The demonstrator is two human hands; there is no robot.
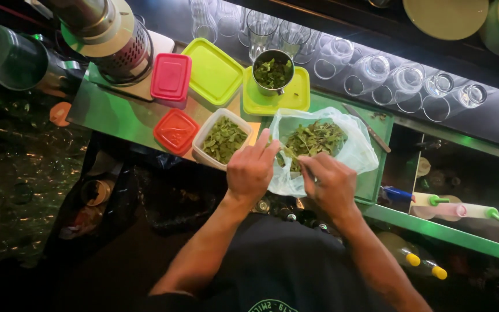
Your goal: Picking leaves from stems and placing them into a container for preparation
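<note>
A clear plastic bag [356, 151] full of green leaf sprigs [316, 137] lies open on the green counter. My left hand [251, 169] and my right hand [330, 184] meet at the bag's near edge, both pinching a leafy stem between them. Just left of my left hand stands a white square tub [203, 138] filled with picked leaves [224, 140]. Behind the bag, a metal cup [272, 72] of leaves sits on a yellow-green lid [298, 95].
A pink lid [171, 77], a red lid [175, 131] and a lime lid [213, 70] lie left of the tub. A blender base [111, 40] stands far left. Glasses [371, 69] line the back. A knife [367, 127] lies right of the bag. Bottles [451, 211] rest lower right.
</note>
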